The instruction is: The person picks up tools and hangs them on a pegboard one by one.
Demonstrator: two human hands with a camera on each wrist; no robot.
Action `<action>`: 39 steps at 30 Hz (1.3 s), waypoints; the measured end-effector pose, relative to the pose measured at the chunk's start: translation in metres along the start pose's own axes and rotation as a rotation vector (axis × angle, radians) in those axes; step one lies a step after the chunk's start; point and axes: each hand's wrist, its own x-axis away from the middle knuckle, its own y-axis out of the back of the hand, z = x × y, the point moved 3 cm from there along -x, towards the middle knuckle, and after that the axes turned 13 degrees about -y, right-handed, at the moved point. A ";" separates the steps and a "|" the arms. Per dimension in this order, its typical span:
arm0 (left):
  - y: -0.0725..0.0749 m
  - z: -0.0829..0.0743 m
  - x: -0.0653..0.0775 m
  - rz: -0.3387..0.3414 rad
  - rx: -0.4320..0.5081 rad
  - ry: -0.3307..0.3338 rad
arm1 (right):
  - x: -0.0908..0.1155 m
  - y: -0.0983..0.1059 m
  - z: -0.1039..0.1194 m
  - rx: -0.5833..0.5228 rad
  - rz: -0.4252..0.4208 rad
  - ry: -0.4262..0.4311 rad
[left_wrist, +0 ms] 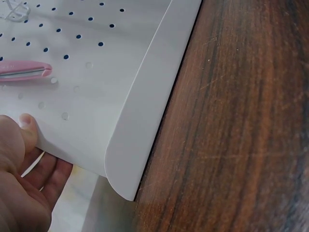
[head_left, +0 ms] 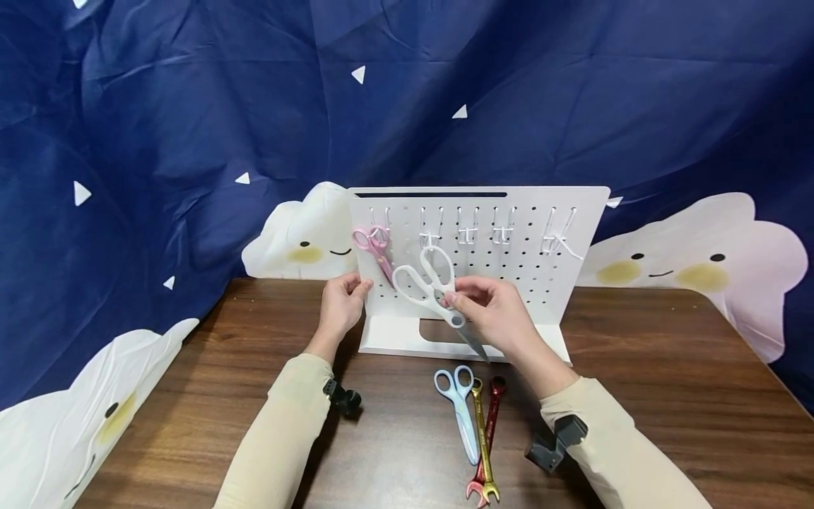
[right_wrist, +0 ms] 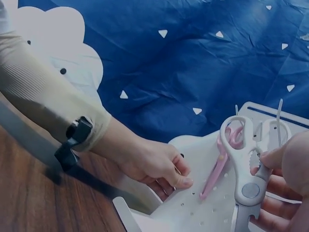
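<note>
My right hand (head_left: pixel 499 311) pinches a pair of white-handled scissors (right_wrist: pixel 250 191) by the handle, thumb in front and fingers behind. Its loops point up toward a hook on the white pegboard (head_left: pixel 540 283), and the blade slants down to the right. Whether a loop touches the hook I cannot tell. At the board's left edge, my left hand (head_left: pixel 343 305) grips it, thumb (left_wrist: pixel 28 133) on the front face and fingers behind. Pink scissors (head_left: pixel 375 244) hang from the leftmost hook, handles up, close to the white pair.
Light blue scissors (head_left: pixel 459 410) lie on the wooden table (head_left: pixel 394 431) before the board. Beside them, a gold wrench (head_left: pixel 481 431) crosses a red wrench (head_left: pixel 493 410). More white wire hooks (head_left: pixel 467 233) line the board's upper part. A blue curtain (head_left: pixel 407 106) hangs behind.
</note>
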 end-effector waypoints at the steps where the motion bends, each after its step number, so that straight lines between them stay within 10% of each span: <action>1: 0.000 0.000 0.000 -0.001 0.002 -0.001 | -0.002 0.000 -0.001 0.007 -0.006 -0.008; 39: 0.000 0.000 0.000 -0.008 0.002 -0.016 | -0.056 -0.017 -0.019 -0.007 -0.134 -0.187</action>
